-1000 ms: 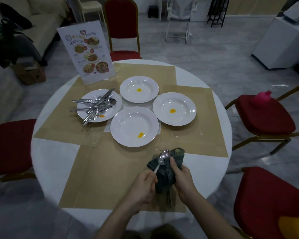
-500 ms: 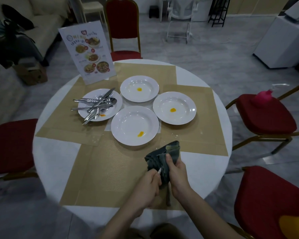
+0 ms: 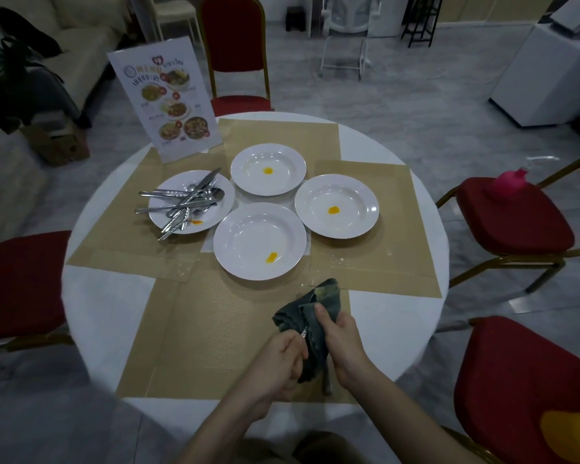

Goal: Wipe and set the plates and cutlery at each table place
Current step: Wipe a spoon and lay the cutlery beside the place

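Presently, step: wiping one piece of cutlery (image 3: 304,330) inside dark cloth (image 3: 310,318).
Left hand (image 3: 278,361): clamped on its handle.
Right hand (image 3: 344,339): clamped on cloth.
Plates (image 3: 259,241): clustered mid-tabletop (image 3: 114,306), yellow-stained, unwiped.
Next: likely draw it out, lay it at a place.

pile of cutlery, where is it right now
In the head view, the pile of cutlery lies on the leftmost white plate, just in front of the menu stand.
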A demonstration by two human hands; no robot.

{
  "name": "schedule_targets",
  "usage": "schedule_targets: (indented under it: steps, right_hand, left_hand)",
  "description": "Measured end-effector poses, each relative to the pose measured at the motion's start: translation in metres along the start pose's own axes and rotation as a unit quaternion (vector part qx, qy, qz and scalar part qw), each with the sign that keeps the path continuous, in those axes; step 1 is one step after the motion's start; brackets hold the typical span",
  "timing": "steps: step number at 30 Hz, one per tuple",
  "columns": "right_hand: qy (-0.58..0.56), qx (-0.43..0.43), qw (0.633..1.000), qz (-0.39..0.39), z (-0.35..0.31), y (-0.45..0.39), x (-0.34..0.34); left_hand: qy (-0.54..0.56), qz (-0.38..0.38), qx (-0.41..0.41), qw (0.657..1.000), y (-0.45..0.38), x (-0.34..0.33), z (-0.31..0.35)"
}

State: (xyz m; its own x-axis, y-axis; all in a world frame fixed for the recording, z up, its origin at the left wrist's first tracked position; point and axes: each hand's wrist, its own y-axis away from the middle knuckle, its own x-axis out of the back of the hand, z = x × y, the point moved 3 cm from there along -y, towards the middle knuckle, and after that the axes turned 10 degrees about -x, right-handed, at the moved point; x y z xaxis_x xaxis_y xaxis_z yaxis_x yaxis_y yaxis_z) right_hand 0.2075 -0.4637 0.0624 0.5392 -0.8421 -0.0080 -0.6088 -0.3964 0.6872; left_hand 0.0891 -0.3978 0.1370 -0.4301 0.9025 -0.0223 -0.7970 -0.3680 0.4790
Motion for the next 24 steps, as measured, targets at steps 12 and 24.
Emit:
schedule_targets:
  steps: [12, 24]
  right_hand:
    - [-0.052, -0.027, 0.998, -0.013, 0.005, 0.005, -0.002]
    - [-0.035, -0.016, 0.999, -0.023, -0.018, -0.002, -0.017]
  left_hand:
    - [0.035, 0.02, 0.034, 0.999, -0.008, -0.009, -0.003]
    - [0.052, 0.012, 0.028, 0.998, -0.005, 0.006, 0.005]
